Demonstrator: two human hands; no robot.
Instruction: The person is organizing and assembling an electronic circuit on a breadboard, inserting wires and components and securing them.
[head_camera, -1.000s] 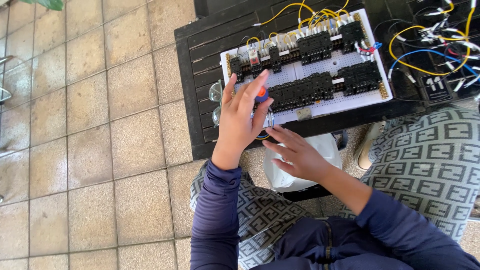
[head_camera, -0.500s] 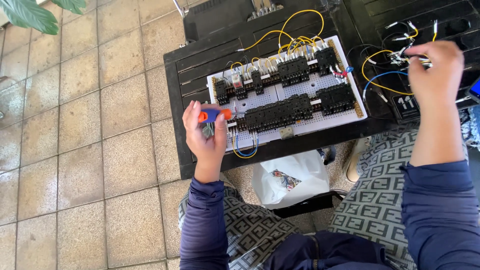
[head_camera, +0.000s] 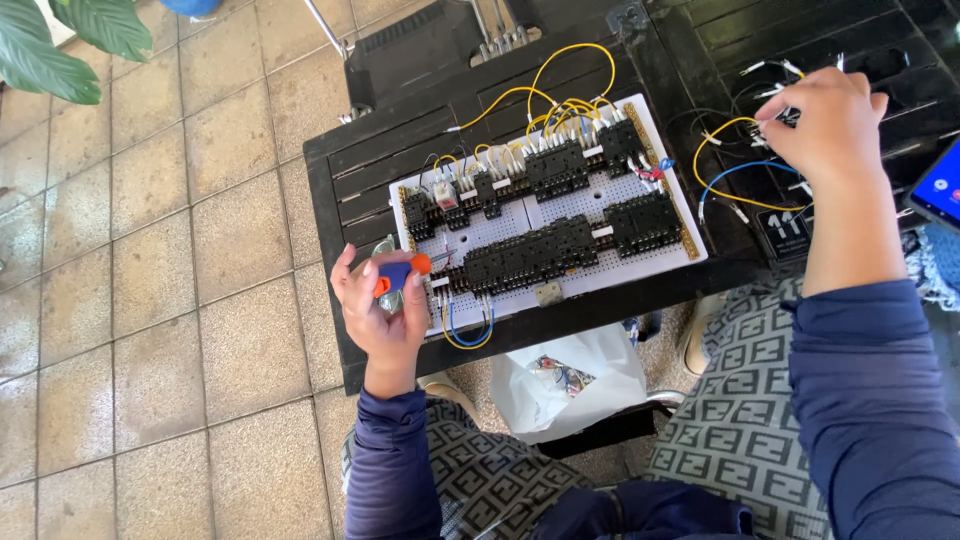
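Bright daylight, sharp picture
Sun glared off the pale floor tiles (head_camera: 150, 300); the dark table (head_camera: 400, 150) stayed shadowed, edges slightly bowed

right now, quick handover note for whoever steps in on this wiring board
Left hand: closed around a blue-and-orange screwdriver at the board's near-left corner.
Right hand: pinching loose wires on the black table, right of the board.
White perforated board: two rows of black relay blocks mounted, yellow jumpers across the top row, blue loop at the near-left edge.
Left: the loose yellow, blue and black wires are not on the board. White bag under the table.
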